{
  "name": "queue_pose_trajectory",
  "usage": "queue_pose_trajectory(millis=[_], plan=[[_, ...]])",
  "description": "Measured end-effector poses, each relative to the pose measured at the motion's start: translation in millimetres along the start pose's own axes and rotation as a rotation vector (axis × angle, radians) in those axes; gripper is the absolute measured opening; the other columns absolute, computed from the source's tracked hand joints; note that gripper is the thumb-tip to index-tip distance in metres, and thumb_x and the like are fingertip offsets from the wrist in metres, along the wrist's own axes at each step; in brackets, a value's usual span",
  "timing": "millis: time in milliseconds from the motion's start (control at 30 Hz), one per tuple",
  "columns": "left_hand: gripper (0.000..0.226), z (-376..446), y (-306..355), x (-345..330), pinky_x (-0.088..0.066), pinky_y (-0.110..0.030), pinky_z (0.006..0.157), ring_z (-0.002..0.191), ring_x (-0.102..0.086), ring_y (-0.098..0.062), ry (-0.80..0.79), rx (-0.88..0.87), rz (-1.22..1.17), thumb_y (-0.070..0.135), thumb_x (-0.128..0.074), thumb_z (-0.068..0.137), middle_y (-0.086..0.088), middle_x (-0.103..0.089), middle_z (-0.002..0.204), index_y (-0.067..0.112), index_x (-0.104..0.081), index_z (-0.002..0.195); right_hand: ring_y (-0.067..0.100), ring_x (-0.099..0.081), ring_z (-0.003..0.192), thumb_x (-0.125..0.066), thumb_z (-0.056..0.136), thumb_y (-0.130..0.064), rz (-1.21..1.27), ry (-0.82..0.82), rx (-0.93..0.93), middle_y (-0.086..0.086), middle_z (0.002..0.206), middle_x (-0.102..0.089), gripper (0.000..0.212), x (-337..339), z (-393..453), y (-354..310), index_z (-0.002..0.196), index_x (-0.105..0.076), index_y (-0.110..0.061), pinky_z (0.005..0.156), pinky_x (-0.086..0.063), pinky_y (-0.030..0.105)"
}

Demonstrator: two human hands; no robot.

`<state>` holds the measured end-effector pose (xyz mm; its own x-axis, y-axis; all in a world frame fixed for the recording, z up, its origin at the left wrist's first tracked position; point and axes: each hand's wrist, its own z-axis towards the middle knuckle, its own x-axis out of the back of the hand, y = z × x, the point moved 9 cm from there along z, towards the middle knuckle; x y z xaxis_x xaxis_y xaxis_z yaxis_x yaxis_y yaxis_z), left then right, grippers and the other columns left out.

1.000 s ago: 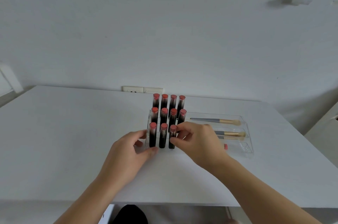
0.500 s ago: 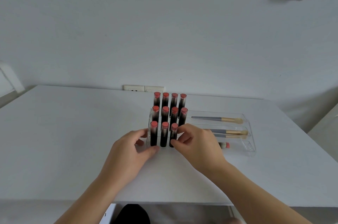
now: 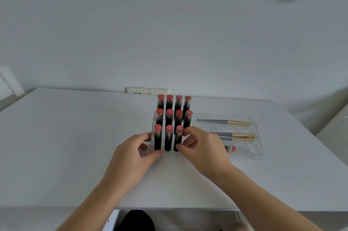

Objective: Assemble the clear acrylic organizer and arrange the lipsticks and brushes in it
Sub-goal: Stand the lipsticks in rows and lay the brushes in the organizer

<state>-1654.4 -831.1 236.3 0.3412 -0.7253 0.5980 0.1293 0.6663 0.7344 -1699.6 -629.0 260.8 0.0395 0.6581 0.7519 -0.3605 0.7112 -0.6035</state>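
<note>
Eleven lipsticks [image 3: 173, 117] stand upright in the clear acrylic organizer [image 3: 250, 119], in three stepped rows just beyond my fingers: four at the back, four in the middle, three showing in the front row. I cannot tell whether a fourth stands behind my right hand. The organizer sits on the white table [image 3: 66, 136].

My left hand [image 3: 131, 153] is curled around the organizer's near left corner, thumb against the front base below the first front tube [image 3: 157, 139] and fingers on the clear side wall. It grips the organizer, loosely closed.

My right hand [image 3: 204, 148] pinches the third front lipstick [image 3: 178, 137], with the forefinger near its pink cap and the thumb low on its dark barrel. The other fingers are folded in.

To the right of my right hand, the organizer's long trays hold brushes lying flat. One brush [image 3: 224, 122] lies in the far tray, two more brushes [image 3: 235, 136] lie in the middle tray, close together. In the nearest tray, just beside my right knuckles, a small pink-capped item [image 3: 230, 149] lies on its side; I cannot make out what it is.
</note>
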Motion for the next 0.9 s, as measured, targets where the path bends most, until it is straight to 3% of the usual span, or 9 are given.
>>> queue_pose_trajectory(millis=[167,233,333,400,500,667,767,900], plan=[[0.044,0,0,0,-0.037,-0.006,0.068,0.095,-0.054,0.014,0.0,0.0,0.001,0.042,-0.081,0.078,0.031,-0.062,0.095,0.04,-0.068,0.12,-0.003,-0.066,0.077,-0.074,0.085,-0.038,0.025,-0.022,-0.006,-0.021,0.078,-0.071,0.031,1,-1,1,0.115,-0.068,-0.032,0.067,-0.047,0.011],[0.044,0,-1,0,-0.037,-0.006,0.069,0.095,-0.054,0.014,-0.004,0.003,-0.004,0.042,-0.081,0.078,0.031,-0.063,0.095,0.04,-0.069,0.12,-0.004,-0.066,0.079,-0.073,0.085,-0.04,0.03,-0.034,-0.013,-0.021,0.081,-0.073,0.03,8,-3,2,0.114,-0.068,-0.034,0.069,-0.05,0.012],[0.045,-1,-2,0,-0.037,-0.005,0.068,0.095,-0.053,0.016,0.002,0.008,-0.008,0.041,-0.081,0.078,0.031,-0.061,0.094,0.041,-0.068,0.121,-0.004,-0.066,0.074,-0.074,0.085,-0.042,-0.025,-0.003,-0.009,-0.02,0.075,-0.071,0.018,33,-4,7,0.1,-0.071,-0.035,0.07,-0.056,0.02],[0.046,-1,-2,0,-0.037,-0.004,0.068,0.096,-0.053,0.016,0.005,0.008,-0.013,0.041,-0.082,0.078,0.031,-0.061,0.094,0.041,-0.067,0.122,0.0,-0.064,0.066,-0.073,0.084,-0.047,-0.119,0.064,-0.051,-0.018,0.067,-0.067,0.014,60,-5,18,0.082,-0.07,-0.034,0.061,-0.053,0.024],[0.047,0,-2,-1,-0.037,-0.007,0.069,0.096,-0.052,0.017,0.002,0.014,-0.025,0.043,-0.082,0.077,0.03,-0.061,0.094,0.039,-0.067,0.122,0.007,-0.059,0.063,-0.065,0.081,-0.065,-0.378,0.072,-0.209,-0.013,0.063,-0.063,0.04,92,-6,44,0.065,-0.063,-0.029,0.053,-0.039,0.025],[0.05,-2,-2,0,-0.036,-0.009,0.072,0.091,-0.054,0.012,0.006,0.018,-0.009,0.046,-0.081,0.076,0.03,-0.058,0.094,0.04,-0.067,0.123,0.012,-0.056,0.057,-0.041,0.071,-0.093,-0.714,-0.02,-0.342,-0.007,0.062,-0.061,0.074,98,-16,66,0.061,-0.06,-0.022,0.05,-0.035,0.026],[0.049,-2,-1,2,-0.036,-0.009,0.073,0.092,-0.052,0.013,0.011,0.013,-0.002,0.046,-0.081,0.077,0.032,-0.055,0.092,0.041,-0.067,0.123,0.01,-0.051,0.053,-0.03,0.066,-0.1,-0.775,0.003,-0.351,-0.008,0.061,-0.057,0.082,93,-18,61,0.06,-0.057,-0.022,0.047,-0.03,0.026],[0.049,-2,-2,1,-0.039,-0.019,0.077,0.095,-0.053,0.0,-0.004,0.017,-0.007,0.048,-0.08,0.077,0.029,-0.057,0.098,0.043,-0.067,0.124,0.012,-0.048,0.058,-0.028,0.063,-0.101,-0.765,0.022,-0.408,-0.009,0.071,-0.056,0.083,81,-20,59,0.07,-0.058,-0.024,0.05,-0.029,0.027]])
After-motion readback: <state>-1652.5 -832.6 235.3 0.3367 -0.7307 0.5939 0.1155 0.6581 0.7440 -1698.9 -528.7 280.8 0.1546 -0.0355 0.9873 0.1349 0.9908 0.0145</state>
